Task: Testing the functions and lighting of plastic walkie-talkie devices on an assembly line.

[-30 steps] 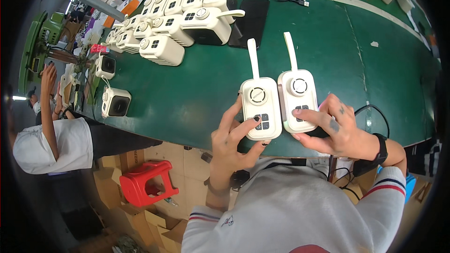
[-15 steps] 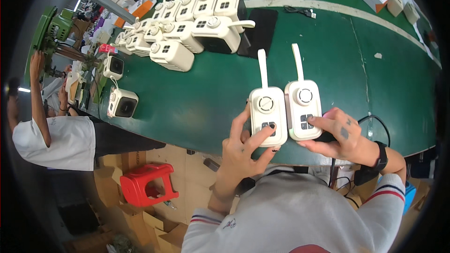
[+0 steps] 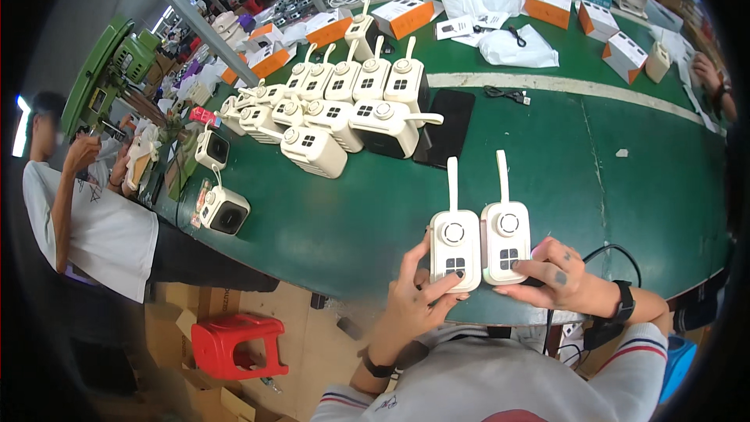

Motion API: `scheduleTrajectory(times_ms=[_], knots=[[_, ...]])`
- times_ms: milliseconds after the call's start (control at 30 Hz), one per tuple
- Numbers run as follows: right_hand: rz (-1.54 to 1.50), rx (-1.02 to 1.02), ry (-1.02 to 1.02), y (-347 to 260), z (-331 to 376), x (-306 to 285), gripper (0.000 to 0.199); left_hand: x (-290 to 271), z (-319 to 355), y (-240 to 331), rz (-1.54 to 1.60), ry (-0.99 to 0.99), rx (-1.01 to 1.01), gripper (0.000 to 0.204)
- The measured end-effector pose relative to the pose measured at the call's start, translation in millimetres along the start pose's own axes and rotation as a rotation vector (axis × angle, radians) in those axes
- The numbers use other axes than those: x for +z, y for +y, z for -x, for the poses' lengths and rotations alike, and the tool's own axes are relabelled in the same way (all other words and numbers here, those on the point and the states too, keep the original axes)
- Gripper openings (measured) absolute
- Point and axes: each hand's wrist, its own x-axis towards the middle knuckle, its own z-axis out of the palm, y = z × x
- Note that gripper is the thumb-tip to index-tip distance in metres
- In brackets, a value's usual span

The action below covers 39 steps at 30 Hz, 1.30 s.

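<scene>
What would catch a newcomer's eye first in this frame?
Two cream handheld units with upright antennas stand side by side at the near edge of the green table: the left hand presses the left unit, the right hand the right unit. A cluster of matching units crowds the far left.

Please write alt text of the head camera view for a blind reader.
A person's left hand and right hand each press the buttons of a cream box-shaped device, the left device and right device, side by side on a green table. More such devices stand behind.
</scene>
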Motion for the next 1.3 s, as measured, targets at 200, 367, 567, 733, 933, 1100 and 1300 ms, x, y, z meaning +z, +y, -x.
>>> scheduleTrajectory(times_ms=[200,367,567,733,933,1100,1300], knots=[[-0.028,0.013,-0.149,-0.8,-3.7,-4.8,0.042,-12.3,2.0,-6.7,0.044,-0.009,-0.015,0.052],[-0.042,0.040,-0.167,-2.0,-2.2,-6.6,0.043,-11.6,3.9,-8.2,0.027,-0.029,-0.013,0.047],[-0.066,0.039,-0.151,-0.1,-3.2,-4.0,0.047,-9.3,4.8,-10.0,0.037,-0.009,-0.024,0.042],[-0.067,0.035,-0.143,-1.1,-3.1,-5.8,0.047,-8.4,3.4,-10.4,0.024,0.001,0.008,0.044],[-0.067,0.060,-0.132,-0.2,-2.3,-5.1,0.048,-7.4,3.6,-11.5,-0.001,-0.023,0.002,0.045],[-0.043,0.051,-0.128,-1.2,-0.9,-5.0,0.046,-6.0,5.4,-12.2,-0.009,-0.007,0.022,0.048],[-0.032,0.058,-0.137,-0.9,-1.4,-5.8,0.045,-4.4,0.0,-6.6,-0.043,0.005,0.014,0.052]])
